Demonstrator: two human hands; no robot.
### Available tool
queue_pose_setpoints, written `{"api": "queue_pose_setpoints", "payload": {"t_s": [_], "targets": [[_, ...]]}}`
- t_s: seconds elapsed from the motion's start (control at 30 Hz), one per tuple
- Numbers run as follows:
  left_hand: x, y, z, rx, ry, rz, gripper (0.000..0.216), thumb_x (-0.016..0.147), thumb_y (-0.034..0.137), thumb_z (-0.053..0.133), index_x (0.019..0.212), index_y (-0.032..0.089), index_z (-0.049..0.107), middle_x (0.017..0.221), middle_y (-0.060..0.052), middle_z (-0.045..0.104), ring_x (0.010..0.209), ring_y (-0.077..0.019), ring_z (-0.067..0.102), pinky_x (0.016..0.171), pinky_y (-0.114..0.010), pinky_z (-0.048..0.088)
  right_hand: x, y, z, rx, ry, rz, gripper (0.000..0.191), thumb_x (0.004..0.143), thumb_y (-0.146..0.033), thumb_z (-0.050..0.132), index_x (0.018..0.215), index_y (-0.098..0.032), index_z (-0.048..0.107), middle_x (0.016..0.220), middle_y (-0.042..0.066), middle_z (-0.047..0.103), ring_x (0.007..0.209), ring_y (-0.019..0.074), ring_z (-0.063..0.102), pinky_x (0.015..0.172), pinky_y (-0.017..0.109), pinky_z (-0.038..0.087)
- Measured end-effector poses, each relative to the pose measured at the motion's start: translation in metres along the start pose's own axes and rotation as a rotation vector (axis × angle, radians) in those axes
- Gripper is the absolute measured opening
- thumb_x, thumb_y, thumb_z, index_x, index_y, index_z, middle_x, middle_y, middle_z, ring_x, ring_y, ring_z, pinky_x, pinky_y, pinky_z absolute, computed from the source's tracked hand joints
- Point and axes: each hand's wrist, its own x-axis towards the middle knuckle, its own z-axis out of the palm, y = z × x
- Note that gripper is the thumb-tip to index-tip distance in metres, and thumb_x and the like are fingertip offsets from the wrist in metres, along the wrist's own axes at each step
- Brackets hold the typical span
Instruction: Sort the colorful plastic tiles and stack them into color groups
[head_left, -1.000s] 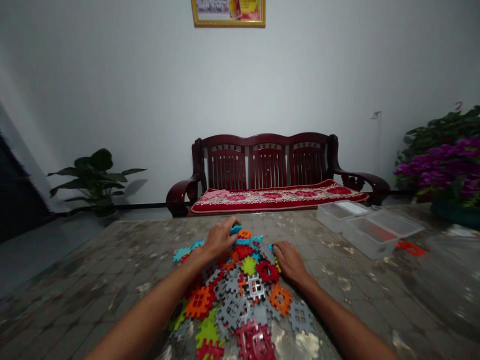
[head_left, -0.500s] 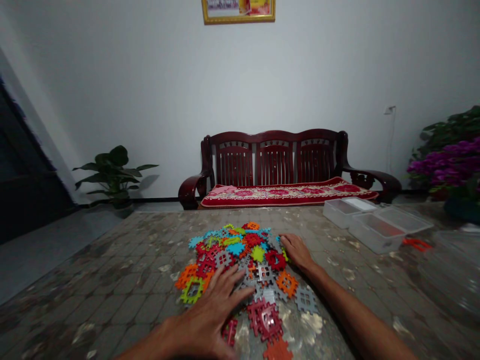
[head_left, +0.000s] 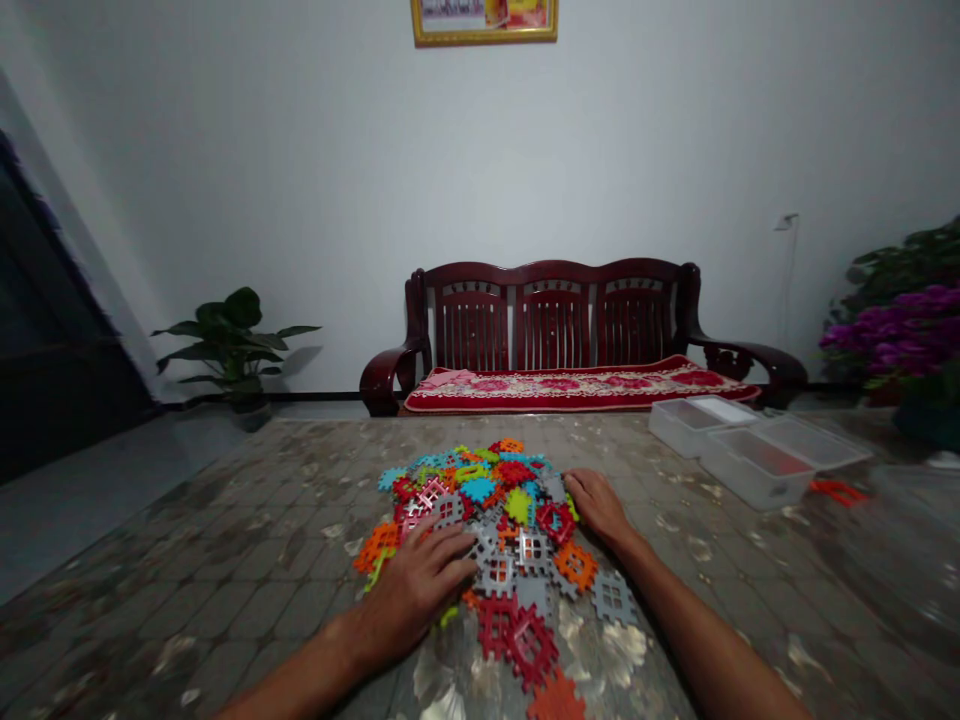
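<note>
A heap of flat plastic interlocking tiles (head_left: 478,490) in red, orange, grey, lime and blue lies on the table, with notched edges and some with window-like openings. My left hand (head_left: 420,583) rests palm down over the heap's near left side, fingers a little apart, covering most of a lime tile (head_left: 380,566). Cupped along the right edge of the heap is my right hand (head_left: 598,506), its fingertips partly out of sight. Near the front lie a red tile (head_left: 532,648), an orange tile (head_left: 557,697) and, farther right, a grey tile (head_left: 613,597).
Clear plastic boxes (head_left: 759,488) stand at the table's right, beside an orange piece (head_left: 838,491) and a transparent container (head_left: 911,540). A patterned cover lies over the table (head_left: 247,560). Behind it is a wooden bench (head_left: 551,270); a potted plant (head_left: 238,340) stands left.
My left hand has drawn slightly back to the left and lowered onto the tiles, its fingers closer together. Red tiles near the front have shifted. My right hand stays at the heap's right edge.
</note>
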Motion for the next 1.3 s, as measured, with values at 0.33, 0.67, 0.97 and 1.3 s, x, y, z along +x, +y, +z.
{"api": "queue_pose_setpoints", "payload": {"t_s": [0.33,0.67,0.97,1.3], "targets": [[0.031,0.035,-0.007,-0.102,-0.130,-0.052,0.035,0.096,0.029,0.058,0.130,0.031,0.065,0.148,-0.007,0.061,0.145,-0.0310,0.045,0.122,-0.062,0.029,-0.001,0.000,-0.002,0.081,0.012,0.038,0.050,0.102,-0.043,0.032,0.118,-0.019,0.072,0.122,0.011,0.074,0.115,0.0248,0.062,0.104,0.036,0.042],[0.057,0.084,0.016,-0.260,-0.323,0.302,0.052,0.091,0.061,0.063,0.129,0.026,0.060,0.132,-0.009,0.068,0.125,-0.0278,0.057,0.112,-0.045,0.038,-0.003,-0.003,-0.002,0.011,-0.006,0.038,0.048,0.102,-0.043,0.032,0.111,-0.020,0.073,0.118,0.011,0.074,0.112,0.0246,0.062,0.103,0.035,0.041],[0.066,0.072,0.041,-0.107,-0.151,0.213,0.053,0.088,0.073,0.055,0.094,0.020,0.061,0.087,-0.006,0.066,0.080,-0.0206,0.056,0.076,-0.037,0.042,-0.008,-0.007,-0.002,-0.025,0.010,-0.008,0.047,0.101,-0.043,0.033,0.115,-0.020,0.071,0.122,0.011,0.073,0.114,0.0259,0.061,0.102,0.037,0.041],[0.088,-0.001,0.008,-0.136,0.059,-0.400,0.025,0.099,0.043,0.057,0.100,0.025,0.074,0.095,-0.007,0.074,0.095,-0.0249,0.062,0.088,-0.041,0.048,-0.008,-0.010,-0.003,-0.042,-0.020,-0.001,0.046,0.100,-0.041,0.035,0.118,-0.021,0.072,0.124,0.012,0.072,0.117,0.0276,0.061,0.105,0.041,0.042]]}}
